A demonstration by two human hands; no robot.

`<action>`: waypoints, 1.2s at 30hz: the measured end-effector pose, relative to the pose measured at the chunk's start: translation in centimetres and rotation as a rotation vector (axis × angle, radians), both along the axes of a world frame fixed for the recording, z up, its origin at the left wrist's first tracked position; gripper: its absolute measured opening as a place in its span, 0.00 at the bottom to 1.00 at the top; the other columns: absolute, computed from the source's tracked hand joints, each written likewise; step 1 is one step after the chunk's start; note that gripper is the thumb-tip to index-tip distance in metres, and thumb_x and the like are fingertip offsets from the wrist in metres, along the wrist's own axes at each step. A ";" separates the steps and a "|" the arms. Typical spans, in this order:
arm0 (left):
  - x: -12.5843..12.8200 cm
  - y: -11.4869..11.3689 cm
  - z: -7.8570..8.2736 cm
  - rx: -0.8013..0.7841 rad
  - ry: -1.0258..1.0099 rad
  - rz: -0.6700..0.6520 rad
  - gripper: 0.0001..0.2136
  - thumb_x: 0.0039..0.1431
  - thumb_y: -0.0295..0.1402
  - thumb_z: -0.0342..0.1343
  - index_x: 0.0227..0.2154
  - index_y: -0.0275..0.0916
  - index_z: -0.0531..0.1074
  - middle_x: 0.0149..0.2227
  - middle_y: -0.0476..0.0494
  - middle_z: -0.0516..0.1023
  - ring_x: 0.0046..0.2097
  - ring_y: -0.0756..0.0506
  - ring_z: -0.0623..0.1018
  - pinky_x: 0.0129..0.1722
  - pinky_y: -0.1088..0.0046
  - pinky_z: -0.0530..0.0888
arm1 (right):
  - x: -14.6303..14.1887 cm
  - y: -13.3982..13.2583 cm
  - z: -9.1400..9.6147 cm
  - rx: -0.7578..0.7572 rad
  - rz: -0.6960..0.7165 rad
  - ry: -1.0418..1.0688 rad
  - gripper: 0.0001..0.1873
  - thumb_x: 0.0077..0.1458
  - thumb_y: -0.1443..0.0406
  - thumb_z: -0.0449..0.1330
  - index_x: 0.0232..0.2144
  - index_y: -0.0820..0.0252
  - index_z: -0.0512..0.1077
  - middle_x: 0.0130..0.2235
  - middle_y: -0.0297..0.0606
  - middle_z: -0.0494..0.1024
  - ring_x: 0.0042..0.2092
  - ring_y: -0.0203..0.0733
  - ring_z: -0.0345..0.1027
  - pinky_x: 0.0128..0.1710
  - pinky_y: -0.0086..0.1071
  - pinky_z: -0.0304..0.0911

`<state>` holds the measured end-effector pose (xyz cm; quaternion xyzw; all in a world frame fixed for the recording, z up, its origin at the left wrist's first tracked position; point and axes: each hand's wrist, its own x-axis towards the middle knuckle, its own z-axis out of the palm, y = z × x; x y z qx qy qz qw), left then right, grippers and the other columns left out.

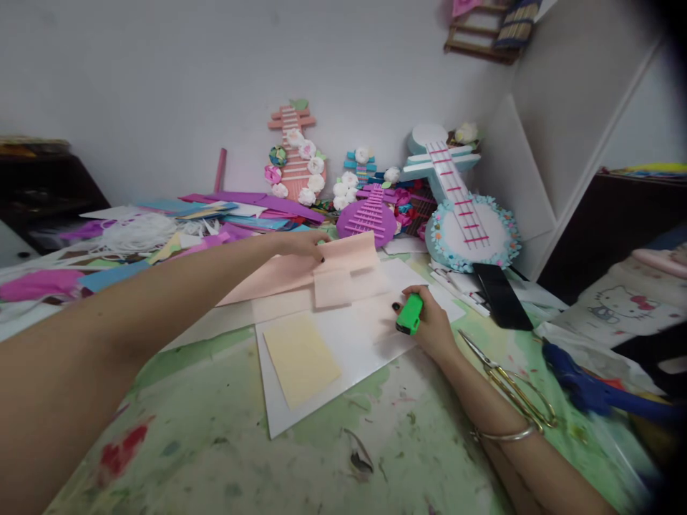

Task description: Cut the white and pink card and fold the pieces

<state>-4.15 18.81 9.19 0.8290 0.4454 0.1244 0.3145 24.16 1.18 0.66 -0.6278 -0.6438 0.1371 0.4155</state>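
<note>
My left hand [301,245] is stretched forward over a sheet of pink paper [268,275], pinching its far part; the sheet's right end stands slightly raised. In my right hand [434,325] is a green utility knife [410,313], its black end towards me; I cannot make out its blade clearly. Between my hands lie small pale pink paper pieces [331,287] on a white board [348,357]. A cream paper rectangle [301,357] rests on the board's near left part.
Gold-handled scissors [509,383] lie beside my right forearm, with a blue glue gun [585,383] farther right. A black phone [502,297] is at the back right. Decorated paper instruments [370,218] lean along the wall. Coloured paper scraps [134,232] heap at the left.
</note>
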 end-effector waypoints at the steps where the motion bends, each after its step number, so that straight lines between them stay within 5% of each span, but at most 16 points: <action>1: 0.1 0.1 -0.5 0.000 0.005 0.001 0.28 0.35 0.32 0.62 0.46 0.40 0.68 0.43 0.42 0.73 0.42 0.42 0.72 0.37 0.73 0.68 | 0.0 0.0 0.0 0.002 0.004 0.005 0.18 0.49 0.56 0.61 0.41 0.54 0.65 0.26 0.29 0.69 0.23 0.36 0.62 0.26 0.29 0.58; 5: 0.2 0.5 -2.3 0.006 0.000 -0.041 0.34 0.36 0.30 0.61 0.52 0.42 0.61 0.45 0.40 0.71 0.42 0.43 0.73 0.36 0.72 0.69 | 0.0 -0.1 0.0 0.010 0.019 0.010 0.19 0.49 0.55 0.61 0.41 0.55 0.65 0.25 0.29 0.70 0.23 0.36 0.62 0.25 0.29 0.58; 9: 0.3 0.8 -2.5 0.034 -0.010 -0.111 0.25 0.40 0.30 0.58 0.46 0.43 0.66 0.50 0.39 0.69 0.48 0.41 0.71 0.40 0.72 0.68 | -0.1 -0.1 0.1 -0.012 0.014 -0.002 0.19 0.49 0.53 0.61 0.41 0.55 0.65 0.24 0.28 0.68 0.22 0.36 0.61 0.25 0.29 0.57; 13: 0.6 0.9 -2.0 0.001 0.047 -0.157 0.12 0.44 0.37 0.58 0.33 0.40 0.73 0.41 0.44 0.75 0.45 0.42 0.72 0.44 0.71 0.67 | -0.1 -0.1 0.1 -0.035 0.008 -0.010 0.20 0.49 0.52 0.61 0.41 0.54 0.64 0.24 0.28 0.67 0.24 0.37 0.62 0.26 0.28 0.57; 18: 1.4 0.9 -2.0 -0.070 0.149 -0.139 0.15 0.42 0.46 0.61 0.28 0.39 0.76 0.33 0.45 0.77 0.39 0.42 0.73 0.39 0.71 0.66 | -0.1 -0.1 0.1 -0.029 -0.005 -0.029 0.20 0.49 0.51 0.61 0.40 0.54 0.65 0.23 0.27 0.66 0.23 0.36 0.61 0.26 0.28 0.56; 22: 1.8 1.0 -2.0 -0.071 0.191 -0.128 0.14 0.34 0.43 0.66 0.21 0.37 0.74 0.24 0.46 0.73 0.33 0.45 0.70 0.34 0.72 0.63 | -0.1 -0.1 0.2 -0.038 0.011 -0.007 0.20 0.48 0.52 0.61 0.41 0.54 0.65 0.23 0.27 0.66 0.23 0.36 0.62 0.26 0.28 0.56; 27: 1.6 1.0 -0.7 -0.032 0.153 -0.128 0.14 0.33 0.41 0.67 0.21 0.37 0.73 0.23 0.48 0.72 0.30 0.47 0.68 0.30 0.73 0.60 | -0.1 0.0 0.2 -0.027 0.000 0.039 0.19 0.48 0.54 0.61 0.40 0.54 0.65 0.26 0.30 0.72 0.26 0.39 0.66 0.30 0.31 0.60; 36: 0.1 -0.3 3.9 0.084 0.072 -0.146 0.14 0.37 0.38 0.68 0.25 0.36 0.73 0.21 0.51 0.68 0.26 0.51 0.65 0.28 0.73 0.58 | 0.0 0.0 0.2 -0.031 0.020 0.071 0.18 0.50 0.55 0.60 0.41 0.54 0.64 0.30 0.34 0.76 0.32 0.43 0.71 0.33 0.33 0.62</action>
